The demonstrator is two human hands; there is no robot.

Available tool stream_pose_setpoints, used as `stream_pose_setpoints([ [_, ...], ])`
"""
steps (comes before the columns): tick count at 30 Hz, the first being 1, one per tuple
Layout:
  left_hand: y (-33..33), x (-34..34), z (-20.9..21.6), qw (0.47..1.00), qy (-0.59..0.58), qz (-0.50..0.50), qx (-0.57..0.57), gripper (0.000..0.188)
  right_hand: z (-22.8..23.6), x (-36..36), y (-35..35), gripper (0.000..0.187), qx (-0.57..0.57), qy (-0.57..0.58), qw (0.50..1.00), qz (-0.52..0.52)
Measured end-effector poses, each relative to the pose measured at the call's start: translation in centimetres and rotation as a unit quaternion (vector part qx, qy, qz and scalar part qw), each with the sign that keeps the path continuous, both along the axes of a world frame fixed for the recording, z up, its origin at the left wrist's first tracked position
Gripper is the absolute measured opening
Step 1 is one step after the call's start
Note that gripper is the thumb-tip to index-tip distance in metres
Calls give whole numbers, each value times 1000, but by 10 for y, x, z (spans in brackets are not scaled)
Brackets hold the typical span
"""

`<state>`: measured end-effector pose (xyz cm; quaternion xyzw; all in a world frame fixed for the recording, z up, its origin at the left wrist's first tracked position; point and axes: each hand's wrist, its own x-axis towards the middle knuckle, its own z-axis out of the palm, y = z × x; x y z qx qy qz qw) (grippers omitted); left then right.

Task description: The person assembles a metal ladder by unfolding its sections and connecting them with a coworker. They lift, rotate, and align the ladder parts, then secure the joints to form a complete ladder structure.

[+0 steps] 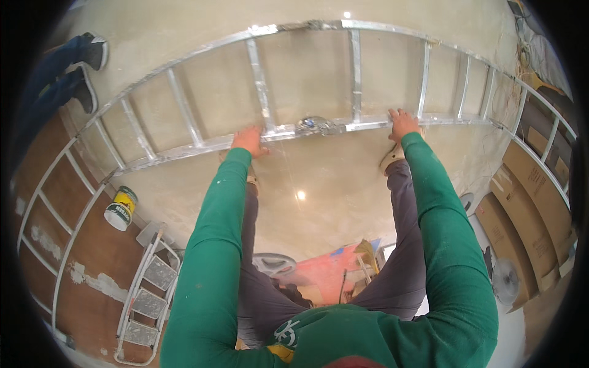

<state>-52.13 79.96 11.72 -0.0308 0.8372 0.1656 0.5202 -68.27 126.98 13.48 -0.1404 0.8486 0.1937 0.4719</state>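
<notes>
In the head view, the left hand [248, 141] and right hand [403, 124] rested on the near rail [363, 126] of the ladder [356, 75], crosswise over the floor [331, 214], grip closure indeterminable; handling it appeared in hand, seemingly requiring an even two-handed hold next.

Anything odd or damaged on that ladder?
Yes: the metal ladder has lumpy, silvery wrapping midway along its near rail, between the left hand and right hand. A similar rough patch sits opposite on the far rail. Both stand out against the smoother rails; whether they hide damage isn't visible.
</notes>
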Motion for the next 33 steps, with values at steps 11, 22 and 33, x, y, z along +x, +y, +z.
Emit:
stream_pose_setpoints([
  [11, 36, 0, 8, 993, 4, 75, -93, 56, -43, -18, 58, 40, -130, -54, 989, 35],
  [22, 93, 15, 75, 995, -26, 46, -90, 59, 39, -2, 112, 30, -120, -69, 990, -26],
  [33, 84, 11, 81, 993, -47, 103, -26, 77, 27, 6, 106, 30, -116, -67, 987, -94],
])
